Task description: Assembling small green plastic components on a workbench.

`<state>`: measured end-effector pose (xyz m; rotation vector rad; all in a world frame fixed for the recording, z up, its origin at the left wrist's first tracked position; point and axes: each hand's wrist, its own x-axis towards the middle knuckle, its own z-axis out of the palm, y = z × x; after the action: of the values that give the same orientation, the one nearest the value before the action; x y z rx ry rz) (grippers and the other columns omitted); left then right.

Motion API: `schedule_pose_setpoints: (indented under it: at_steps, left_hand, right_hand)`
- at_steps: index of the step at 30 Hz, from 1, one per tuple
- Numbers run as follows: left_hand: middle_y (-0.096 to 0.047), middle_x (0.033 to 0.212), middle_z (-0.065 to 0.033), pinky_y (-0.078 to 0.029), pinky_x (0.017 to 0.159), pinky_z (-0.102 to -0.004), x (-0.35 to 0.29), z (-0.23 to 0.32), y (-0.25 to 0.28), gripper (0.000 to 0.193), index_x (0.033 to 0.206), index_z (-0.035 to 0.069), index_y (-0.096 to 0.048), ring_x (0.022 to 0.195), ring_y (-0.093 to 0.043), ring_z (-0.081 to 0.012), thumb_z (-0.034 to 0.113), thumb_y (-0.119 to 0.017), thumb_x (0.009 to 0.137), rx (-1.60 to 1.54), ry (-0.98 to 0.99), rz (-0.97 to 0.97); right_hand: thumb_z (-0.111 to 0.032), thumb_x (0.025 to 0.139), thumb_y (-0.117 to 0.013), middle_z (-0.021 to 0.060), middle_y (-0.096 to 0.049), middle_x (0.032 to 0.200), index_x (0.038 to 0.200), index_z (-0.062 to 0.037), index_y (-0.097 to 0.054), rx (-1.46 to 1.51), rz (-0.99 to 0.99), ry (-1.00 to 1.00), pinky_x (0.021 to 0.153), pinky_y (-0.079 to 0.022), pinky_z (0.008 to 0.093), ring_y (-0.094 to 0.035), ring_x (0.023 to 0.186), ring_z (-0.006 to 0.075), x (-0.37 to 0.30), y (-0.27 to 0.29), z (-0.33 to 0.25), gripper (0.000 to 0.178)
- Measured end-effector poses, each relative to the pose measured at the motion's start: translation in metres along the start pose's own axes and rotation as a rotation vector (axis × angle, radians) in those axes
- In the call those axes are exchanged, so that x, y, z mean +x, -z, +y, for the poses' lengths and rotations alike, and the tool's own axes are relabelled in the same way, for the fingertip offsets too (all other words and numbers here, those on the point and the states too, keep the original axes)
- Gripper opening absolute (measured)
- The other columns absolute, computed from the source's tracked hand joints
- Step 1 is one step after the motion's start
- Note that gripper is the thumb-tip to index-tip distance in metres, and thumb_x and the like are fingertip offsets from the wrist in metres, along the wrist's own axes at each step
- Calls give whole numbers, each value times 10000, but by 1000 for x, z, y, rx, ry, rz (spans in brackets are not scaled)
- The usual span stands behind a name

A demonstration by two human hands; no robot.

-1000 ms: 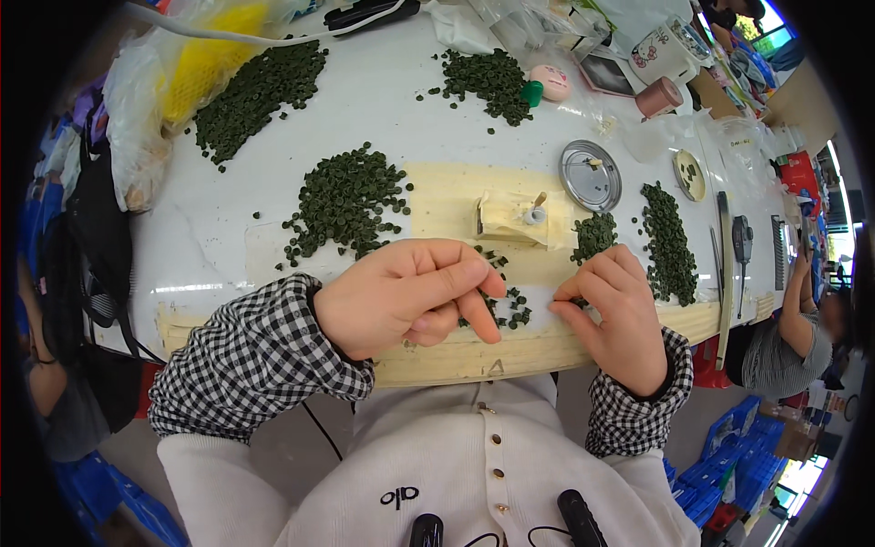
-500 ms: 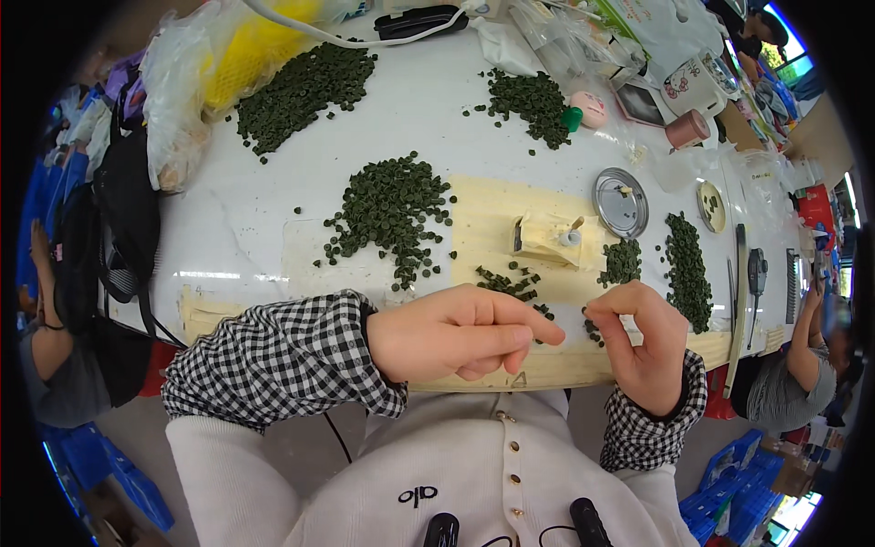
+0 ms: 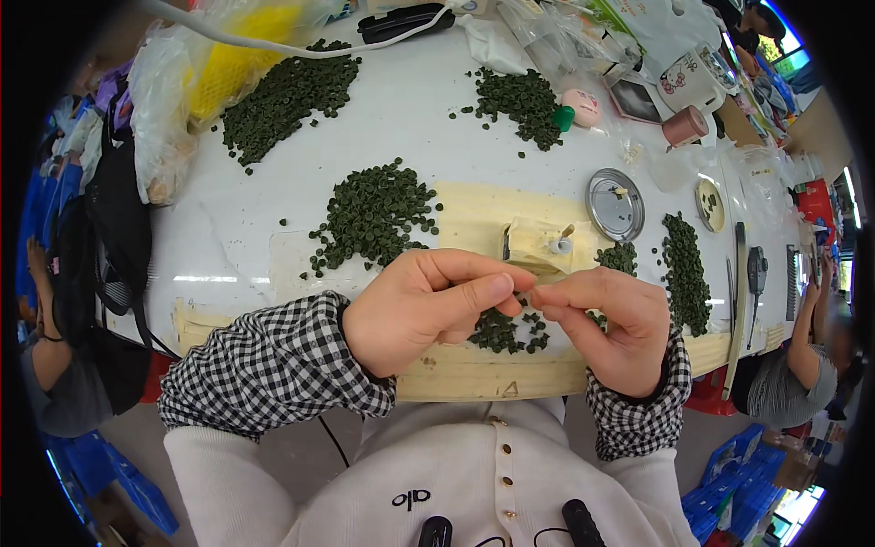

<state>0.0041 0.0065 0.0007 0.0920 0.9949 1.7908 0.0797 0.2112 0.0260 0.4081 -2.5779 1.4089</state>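
here our left hand [image 3: 415,310] and right hand [image 3: 611,324] come nearly tip to tip, thumbs near forefingers; whether either pinches anything, we cannot tell. loose green pieces [image 3: 497,335] lie just below the fingertips, nearer our left.

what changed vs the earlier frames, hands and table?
The hands came together: the right hand moved left to the left hand, and their fingertips, apart before, now meet or nearly so. The right pinched a small dark piece earlier; whether it was passed over is hidden. Unchanged: the large green pile, taped block and silver dish.
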Motion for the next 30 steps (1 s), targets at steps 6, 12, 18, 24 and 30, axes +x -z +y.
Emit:
schedule_pose_setpoints:
  at_steps: [6,12,18,24,30]
  left_hand:
    - [-653,844,-29,-273,459,-178,4,1,6,149,1046,39,-599,499,-321,-14,132,-534,949,61,-66,55]
    - [-620,798,-18,-258,453,-169,6,6,10,155,1033,25,-603,488,-298,-16,137,-534,950,85,-149,71]
    - [-618,857,-41,-269,466,-163,4,9,9,223,1115,17,-601,506,-274,-11,141,-542,939,67,-171,95]
    - [-625,902,-52,-271,470,-159,3,8,10,236,1132,18,-594,511,-267,-12,124,-547,927,81,-206,96]
    - [-630,916,-54,-274,474,-157,3,8,9,238,1136,26,-592,517,-273,-13,120,-554,921,81,-209,98]
  right_hand:
    - [39,755,-685,99,-650,768,896,-8,-676,-78,48,19,577,-492,265,-627,638,196,2,-4,4,149]
    - [-45,714,-727,53,-593,759,831,-37,-664,-186,-107,128,566,-484,302,-592,666,209,1,-8,6,133]
    - [-78,640,-640,38,-518,746,773,-62,-606,-474,-185,278,578,-476,298,-545,706,187,-2,-21,2,138]
    - [-101,633,-585,39,-479,752,713,-59,-547,-613,-212,327,634,-478,287,-516,748,188,3,-30,-3,98]
    - [-92,646,-570,51,-462,772,701,-49,-522,-685,-204,342,664,-472,291,-501,766,192,5,-39,1,85]
